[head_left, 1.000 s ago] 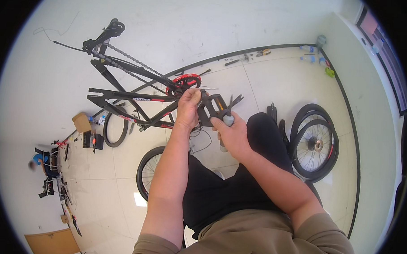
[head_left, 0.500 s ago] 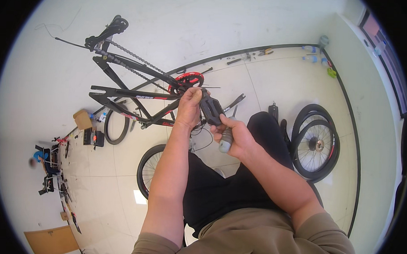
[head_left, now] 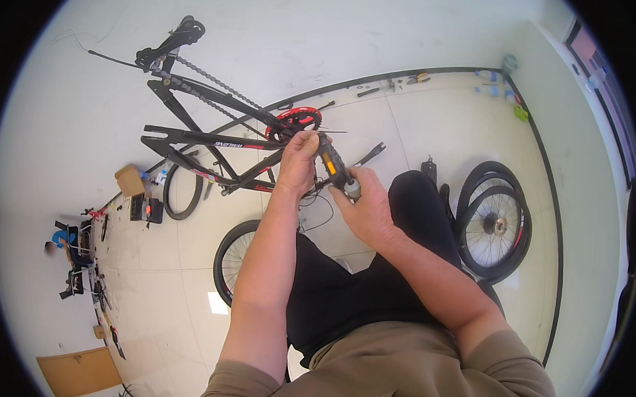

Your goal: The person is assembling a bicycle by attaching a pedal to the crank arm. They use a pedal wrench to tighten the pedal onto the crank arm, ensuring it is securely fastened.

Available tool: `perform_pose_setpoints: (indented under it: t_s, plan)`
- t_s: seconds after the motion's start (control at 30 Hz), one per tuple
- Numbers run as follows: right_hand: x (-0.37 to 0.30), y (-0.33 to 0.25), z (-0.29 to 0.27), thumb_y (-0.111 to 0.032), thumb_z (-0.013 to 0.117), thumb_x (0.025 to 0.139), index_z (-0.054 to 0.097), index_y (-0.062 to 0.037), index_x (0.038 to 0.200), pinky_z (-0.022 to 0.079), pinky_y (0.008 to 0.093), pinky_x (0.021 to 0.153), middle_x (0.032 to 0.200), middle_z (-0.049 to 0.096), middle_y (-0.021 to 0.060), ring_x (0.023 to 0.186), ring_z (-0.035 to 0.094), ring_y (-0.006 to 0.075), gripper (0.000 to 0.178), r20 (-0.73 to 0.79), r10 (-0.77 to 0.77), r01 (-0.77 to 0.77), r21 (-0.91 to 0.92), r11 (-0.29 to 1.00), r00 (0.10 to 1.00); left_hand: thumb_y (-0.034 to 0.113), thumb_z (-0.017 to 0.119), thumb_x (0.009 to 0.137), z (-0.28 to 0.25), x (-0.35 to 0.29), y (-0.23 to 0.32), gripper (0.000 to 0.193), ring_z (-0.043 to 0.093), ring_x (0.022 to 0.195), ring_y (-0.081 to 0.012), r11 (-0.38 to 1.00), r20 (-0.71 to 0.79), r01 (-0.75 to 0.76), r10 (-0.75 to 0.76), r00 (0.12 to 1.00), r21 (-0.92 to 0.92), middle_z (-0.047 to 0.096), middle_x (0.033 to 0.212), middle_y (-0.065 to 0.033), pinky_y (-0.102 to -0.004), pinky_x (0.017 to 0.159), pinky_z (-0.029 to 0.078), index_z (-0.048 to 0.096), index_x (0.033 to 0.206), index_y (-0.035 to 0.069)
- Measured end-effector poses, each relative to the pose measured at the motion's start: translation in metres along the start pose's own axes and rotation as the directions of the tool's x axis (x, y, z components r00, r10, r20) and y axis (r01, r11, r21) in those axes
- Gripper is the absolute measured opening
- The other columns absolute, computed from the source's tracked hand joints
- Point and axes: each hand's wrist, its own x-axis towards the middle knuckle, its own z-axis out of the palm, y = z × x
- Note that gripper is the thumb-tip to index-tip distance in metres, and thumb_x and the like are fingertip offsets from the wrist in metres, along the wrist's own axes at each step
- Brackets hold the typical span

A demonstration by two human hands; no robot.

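Note:
A black bicycle pedal (head_left: 336,172) with an orange reflector is held up before the bike frame. My left hand (head_left: 298,161) pinches its upper end between thumb and fingers. At the pedal's lower end, my right hand (head_left: 369,206) is closed around a grey-handled screwdriver (head_left: 352,189). The rounded grey end of the handle shows beside the pedal; the shaft is hidden. Just behind the hands is the black bicycle frame (head_left: 225,141), with a red chainring (head_left: 303,117), a hanging chain (head_left: 220,83) and a rear derailleur (head_left: 171,43).
Two stacked wheels (head_left: 494,224) lie on the right, and another wheel (head_left: 233,260) is by my left forearm. A tyre (head_left: 183,192), a cardboard box (head_left: 129,181) and a toolbox (head_left: 144,208) sit at left. Pliers (head_left: 419,79) and bottles (head_left: 487,84) line the wall. A person (head_left: 63,240) sits far left.
The pedal has turned so its orange reflector now shows. My right hand has shifted up, and the screwdriver has swung so its handle end sits at the pedal's lower end.

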Motion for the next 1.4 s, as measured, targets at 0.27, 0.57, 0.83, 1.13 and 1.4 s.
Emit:
perform_pose_setpoints:
  t_s: [0.27, 0.57, 0.83, 1.13, 1.4]
  plan:
    - [0.01, -0.009, -0.004, -0.011, 0.07, 0.087, 0.055, -0.0001, 0.101, 0.049, 0.0302, 0.051, 0.081, 0.064, 0.0109, 0.058, 0.061, 0.0148, 0.023, 0.317, 0.521, -0.587, 0.628, 0.51, 0.792, 0.015, 0.063, 0.097, 0.001, -0.003, 0.006, 0.012, 0.065, 0.092, -0.0177, 0.995, -0.031, 0.08, -0.082, 0.996, -0.053, 0.07, 0.099, -0.0099, -0.0333, 0.085, 0.054, 0.062, 0.106, 0.007]
    - [0.01, 0.002, -0.009, -0.015, 0.068, 0.093, 0.053, -0.0018, 0.101, 0.051, 0.0321, 0.056, 0.086, 0.062, 0.0085, 0.069, 0.062, 0.0158, 0.022, 0.528, 0.541, -0.671, 0.736, 0.094, 0.655, 0.017, 0.066, 0.095, 0.002, -0.002, 0.007, 0.016, 0.066, 0.09, -0.0173, 0.995, -0.031, 0.096, -0.097, 0.995, -0.011, 0.069, 0.1, -0.0098, -0.0335, 0.083, 0.055, 0.061, 0.107, 0.008]
    - [0.007, 0.004, -0.002, -0.015, 0.068, 0.094, 0.054, -0.0025, 0.104, 0.052, 0.0325, 0.061, 0.091, 0.06, 0.008, 0.075, 0.062, 0.0167, 0.022, 0.562, 0.514, -0.67, 0.741, 0.036, 0.648, 0.016, 0.064, 0.096, -0.007, -0.003, 0.009, 0.012, 0.066, 0.091, -0.018, 0.996, 0.0, 0.084, -0.084, 0.996, -0.032, 0.069, 0.1, -0.0105, -0.0341, 0.083, 0.055, 0.062, 0.105, 0.007]
    - [0.005, -0.022, -0.006, -0.008, 0.075, 0.086, 0.06, -0.0007, 0.107, 0.047, 0.0254, 0.051, 0.075, 0.063, 0.0018, 0.059, 0.059, 0.009, 0.027, 0.257, 0.463, -0.525, 0.52, 0.674, 0.848, 0.014, 0.065, 0.094, -0.008, -0.002, 0.013, 0.012, 0.065, 0.096, -0.0213, 0.992, 0.013, 0.1, -0.1, 0.995, -0.071, 0.07, 0.1, -0.0118, -0.0373, 0.092, 0.05, 0.066, 0.104, 0.005]
    - [0.0, 0.0, 0.01, -0.012, 0.078, 0.084, 0.062, -0.002, 0.122, 0.052, 0.0296, 0.062, 0.09, 0.067, 0.0075, 0.07, 0.064, 0.0142, 0.042, 0.08, 0.212, -0.225, 0.441, 0.869, 0.974, 0.011, 0.065, 0.093, -0.011, 0.003, 0.003, 0.011, 0.065, 0.095, -0.0217, 0.996, 0.015, 0.042, -0.04, 0.999, -0.085, 0.071, 0.097, -0.0118, -0.0369, 0.092, 0.05, 0.067, 0.101, 0.004]
